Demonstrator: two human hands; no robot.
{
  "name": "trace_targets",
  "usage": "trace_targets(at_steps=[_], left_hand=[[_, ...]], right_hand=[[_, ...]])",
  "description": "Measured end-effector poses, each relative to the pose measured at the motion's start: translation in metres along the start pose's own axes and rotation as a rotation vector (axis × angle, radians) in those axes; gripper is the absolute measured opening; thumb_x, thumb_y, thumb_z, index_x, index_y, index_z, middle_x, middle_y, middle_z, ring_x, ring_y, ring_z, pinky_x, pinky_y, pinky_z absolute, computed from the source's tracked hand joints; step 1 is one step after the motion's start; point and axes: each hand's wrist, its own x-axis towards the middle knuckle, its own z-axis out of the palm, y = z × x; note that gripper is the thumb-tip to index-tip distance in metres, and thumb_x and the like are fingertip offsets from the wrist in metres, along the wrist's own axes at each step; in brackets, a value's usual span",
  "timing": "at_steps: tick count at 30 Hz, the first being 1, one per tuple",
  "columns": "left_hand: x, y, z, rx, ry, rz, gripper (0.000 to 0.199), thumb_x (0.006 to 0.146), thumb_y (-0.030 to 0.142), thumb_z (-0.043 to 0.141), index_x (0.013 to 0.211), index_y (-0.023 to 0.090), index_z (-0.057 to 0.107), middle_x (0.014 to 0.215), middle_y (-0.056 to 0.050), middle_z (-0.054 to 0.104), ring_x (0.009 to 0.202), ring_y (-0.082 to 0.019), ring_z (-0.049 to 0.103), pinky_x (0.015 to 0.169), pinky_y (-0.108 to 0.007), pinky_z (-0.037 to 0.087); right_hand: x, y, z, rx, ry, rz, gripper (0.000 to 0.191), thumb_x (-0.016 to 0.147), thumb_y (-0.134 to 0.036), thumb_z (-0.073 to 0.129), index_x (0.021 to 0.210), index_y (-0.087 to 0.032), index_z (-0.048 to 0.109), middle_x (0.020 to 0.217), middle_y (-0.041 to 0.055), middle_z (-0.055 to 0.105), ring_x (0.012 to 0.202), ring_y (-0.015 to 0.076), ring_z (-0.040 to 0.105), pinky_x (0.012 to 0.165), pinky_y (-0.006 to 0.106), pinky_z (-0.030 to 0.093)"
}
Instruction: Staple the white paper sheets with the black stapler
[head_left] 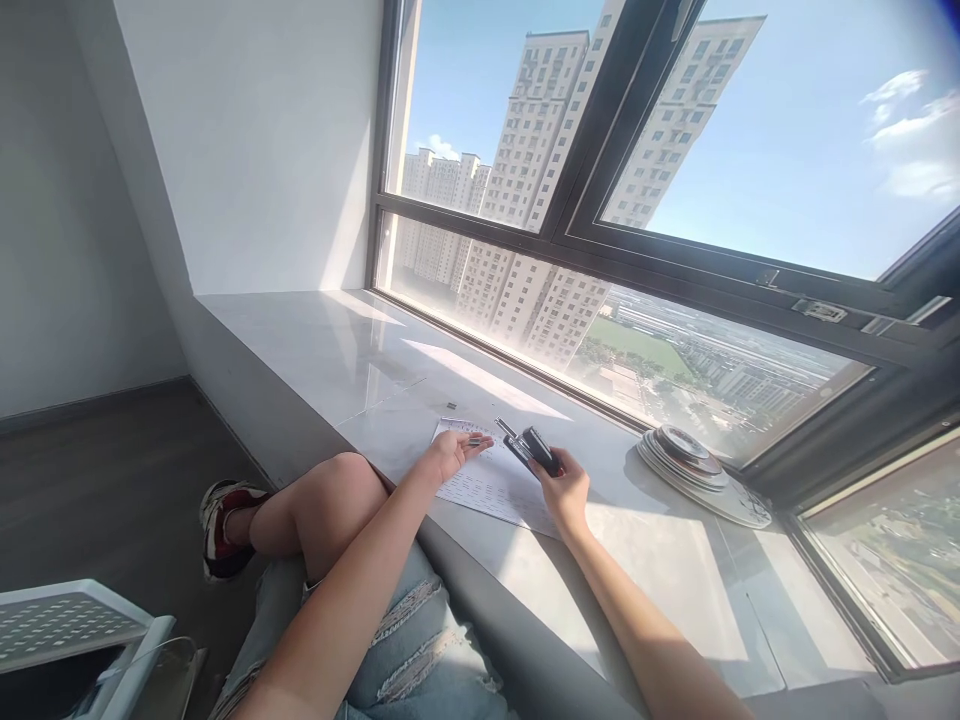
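2 bare hands work above a broad windowsill (pixel 660 570) that runs diagonally from the left of centre to the lower right of the frame. The windowsill is pale, smooth and glossy, with thin seams and bright patches of sunlight. A plain, light wall (pixel 255 130) fills the upper left; a dark, matte floor (pixel 97 480) lies at the left. A dark-framed window (pixel 574 200) occupies the upper right, with tall, pale buildings (pixel 544 120) beyond the glass.

At the centre, the right hand (pixel 566 490) is closed around a black stapler (pixel 541 452), its 2 long parts spread apart and a slim metallic piece projecting toward the upper left. The left hand (pixel 452 455), palm up with fingers extended, carries 1 small, dark, narrow piece (pixel 477 442), too small to identify. Beneath both hands lies thin, white printed paper (pixel 487 495), flat on the windowsill. 1 small, dark object (pixel 451 406) rests just beyond its upper edge.

At the right, round, flat plates (pixel 679 460) form a stack near the window. At the lower left stands a white, perforated plastic item (pixel 67 625); ripped, faded denim (pixel 420 640) covers the lap.
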Motion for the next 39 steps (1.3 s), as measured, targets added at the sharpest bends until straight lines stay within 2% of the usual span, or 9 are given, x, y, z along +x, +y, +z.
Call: trace_targets(at_steps=[6,11,17,20,23,25,28,34,39], left_hand=[[-0.002,0.003,0.005,0.025,0.013,0.194,0.016,0.086,-0.004,0.056,0.092,0.005,0.067,0.105,-0.021,0.073,0.11,-0.027,0.073,0.115,-0.039,0.05],[-0.007,0.009,0.006,0.082,0.078,0.375,0.017,0.091,0.0,0.056,0.101,0.011,0.065,0.117,-0.016,0.071,0.119,-0.022,0.068,0.118,-0.036,0.047],[-0.016,0.011,0.018,0.223,-0.117,0.419,0.013,0.093,0.015,0.065,0.106,0.013,0.067,0.113,-0.013,0.075,0.118,-0.023,0.069,0.119,-0.042,0.045],[-0.024,0.01,0.026,0.345,-0.251,0.409,0.021,0.09,0.027,0.073,0.106,0.013,0.07,0.106,-0.012,0.076,0.105,-0.024,0.074,0.11,-0.043,0.052],[-0.036,0.009,0.032,0.545,-0.366,0.386,0.031,0.087,0.04,0.076,0.104,0.014,0.07,0.099,-0.011,0.077,0.086,-0.023,0.075,0.087,-0.037,0.06],[-0.043,0.008,0.035,0.699,-0.416,0.373,0.037,0.085,0.045,0.077,0.106,0.016,0.07,0.094,-0.01,0.078,0.065,-0.016,0.07,0.065,-0.029,0.057],[-0.049,0.008,0.038,0.883,-0.451,0.359,0.044,0.083,0.049,0.077,0.113,0.019,0.069,0.086,-0.007,0.077,0.049,-0.01,0.055,0.045,-0.022,0.039],[-0.05,0.007,0.04,0.962,-0.489,0.332,0.048,0.08,0.051,0.078,0.115,0.019,0.069,0.077,-0.004,0.074,0.052,-0.01,0.051,0.044,-0.021,0.029],[-0.049,0.006,0.041,0.942,-0.5,0.339,0.05,0.08,0.052,0.078,0.116,0.019,0.068,0.078,-0.005,0.074,0.051,-0.009,0.048,0.046,-0.022,0.035]], right_hand=[[0.005,0.011,0.003,-0.044,-0.143,0.072,0.035,0.071,-0.047,0.075,0.098,-0.024,0.074,0.08,0.0024,0.073,0.074,0.0246,0.064,0.067,0.033,0.044],[0.005,0.014,0.006,-0.041,-0.174,0.059,0.033,0.07,-0.043,0.074,0.097,-0.024,0.073,0.083,0.0024,0.073,0.079,0.0259,0.064,0.071,0.035,0.045],[0.007,0.013,0.005,0.027,-0.244,-0.016,0.031,0.074,-0.04,0.073,0.1,-0.023,0.072,0.089,0.0033,0.073,0.083,0.0254,0.064,0.076,0.037,0.048],[0.005,0.006,0.0,-0.042,-0.097,-0.19,0.034,0.081,-0.044,0.072,0.107,-0.024,0.072,0.111,0.0092,0.071,0.104,0.0301,0.06,0.081,0.04,0.05],[-0.001,-0.004,-0.005,-0.174,0.11,-0.511,0.026,0.09,-0.038,0.068,0.112,-0.024,0.072,0.121,0.0125,0.066,0.112,0.0302,0.056,0.093,0.046,0.046],[-0.008,-0.009,-0.006,-0.244,0.103,-0.707,0.024,0.093,-0.033,0.067,0.115,-0.024,0.072,0.115,0.0121,0.068,0.104,0.0275,0.059,0.095,0.046,0.043],[-0.015,-0.012,-0.003,-0.311,-0.053,-0.893,0.027,0.095,-0.032,0.067,0.121,-0.028,0.072,0.111,0.0096,0.071,0.1,0.0252,0.063,0.092,0.042,0.043],[-0.014,-0.015,-0.002,-0.287,-0.23,-0.98,0.019,0.099,-0.024,0.059,0.109,-0.03,0.075,0.105,0.0046,0.074,0.095,0.0218,0.067,0.083,0.037,0.042],[-0.012,-0.018,-0.004,-0.264,-0.143,-1.007,0.017,0.098,-0.025,0.063,0.111,-0.026,0.074,0.116,0.0076,0.074,0.1,0.0223,0.068,0.087,0.038,0.046]])
